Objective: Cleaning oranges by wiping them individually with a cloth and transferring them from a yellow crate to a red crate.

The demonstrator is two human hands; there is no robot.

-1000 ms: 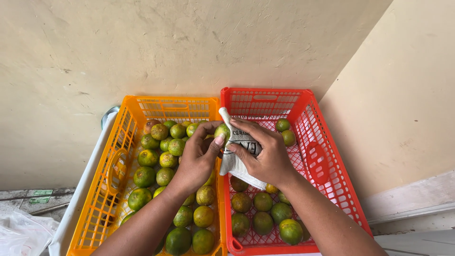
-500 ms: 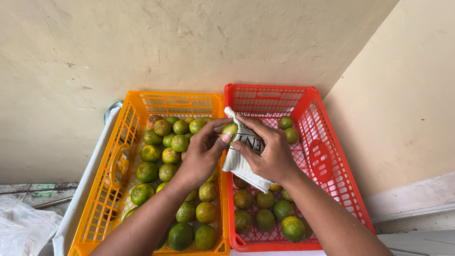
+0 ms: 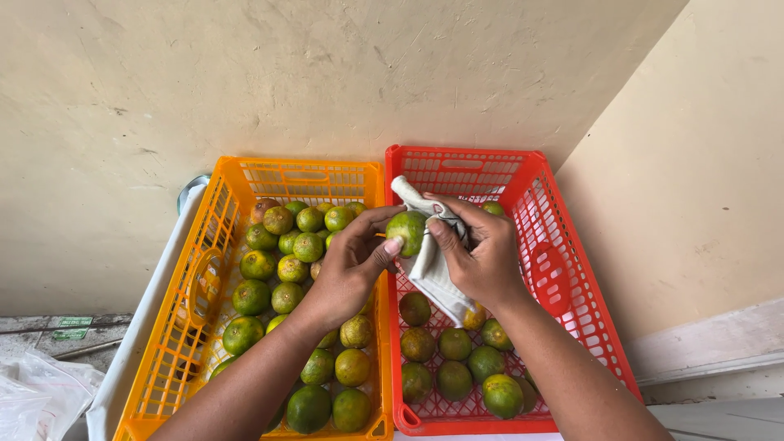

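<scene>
Bare forearms, no sleeves, watch or rings: left hand (image 3: 347,273) and right hand (image 3: 482,257), nails short.

Open room above orange crate (image 3: 214,245) and red crate (image 3: 572,237); beige walls (image 3: 327,73) close behind and right.

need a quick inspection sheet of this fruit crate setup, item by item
surface: crates rest on a pale ledge by the wall
job's things: green citrus fruit pinched over the crates' shared edge; whitish cloth against it
crates: orange crate much fuller of green-yellow fruit than red crate
clutter: clear plastic bag lower left
hands: left hand holds the fruit; right hand grips the cloth
cables: nothing seen
surroundings: beige plaster walls meeting in a corner
</scene>
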